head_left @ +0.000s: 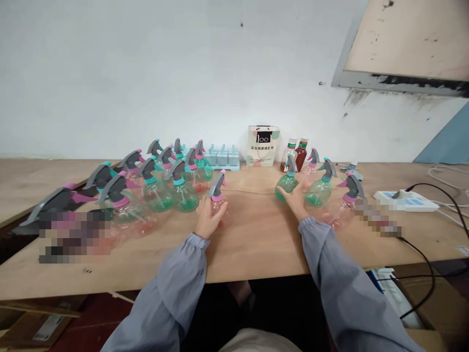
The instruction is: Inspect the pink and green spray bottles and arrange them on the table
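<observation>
My left hand (209, 215) is wrapped round the body of a pink spray bottle (219, 196) with a grey trigger head, upright on the wooden table. To the right, my right hand (293, 198) grips a green spray bottle (287, 183) by its round body. Beside that hand stand another green spray bottle (319, 190) and a pink spray bottle (339, 212), with one more pink bottle (309, 173) behind. Left of my left hand, several pink and green spray bottles are grouped, among them a green one (185, 196) close by.
A pale blue popsicle mould (222, 159), a paper bag (263, 146) and two sauce bottles (301, 155) stand along the wall. On the right lie a white power strip (421, 201) and cables. The table's front edge (256, 279) is close to my body.
</observation>
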The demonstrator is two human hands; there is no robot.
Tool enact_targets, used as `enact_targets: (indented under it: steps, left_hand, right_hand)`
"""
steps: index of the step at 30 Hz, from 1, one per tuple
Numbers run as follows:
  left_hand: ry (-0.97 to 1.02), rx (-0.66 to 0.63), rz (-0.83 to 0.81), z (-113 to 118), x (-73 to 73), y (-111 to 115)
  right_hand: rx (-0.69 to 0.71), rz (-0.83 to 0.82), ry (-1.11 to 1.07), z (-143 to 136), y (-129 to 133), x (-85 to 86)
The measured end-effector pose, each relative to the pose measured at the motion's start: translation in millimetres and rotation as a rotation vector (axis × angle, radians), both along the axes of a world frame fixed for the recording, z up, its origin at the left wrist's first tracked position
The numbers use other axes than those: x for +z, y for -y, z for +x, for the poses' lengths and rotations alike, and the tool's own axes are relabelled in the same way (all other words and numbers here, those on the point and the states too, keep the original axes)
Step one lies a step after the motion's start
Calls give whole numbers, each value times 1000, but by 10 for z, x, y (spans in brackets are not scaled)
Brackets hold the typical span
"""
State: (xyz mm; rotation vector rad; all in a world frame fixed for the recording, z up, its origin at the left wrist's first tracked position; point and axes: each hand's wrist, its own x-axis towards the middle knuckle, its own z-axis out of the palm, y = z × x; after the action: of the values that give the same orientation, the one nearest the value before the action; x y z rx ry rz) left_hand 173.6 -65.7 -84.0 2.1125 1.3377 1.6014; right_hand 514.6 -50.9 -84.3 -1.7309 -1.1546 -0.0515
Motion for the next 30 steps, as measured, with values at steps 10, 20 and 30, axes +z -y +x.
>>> enact_targets:
  steps: [10,20,30]
  left_hand:
    - [-32,1,4,-20,-5,-1]
    - [-36,8,10,-15,2,10]
    - [-7,-12,3,-7,2,35]
  right_hand:
    - [-249,-50,41,-24,-342,-165]
    - [-264,-63,48,102,-397,-222]
    - [-272,-19,-3,281,-568,-257]
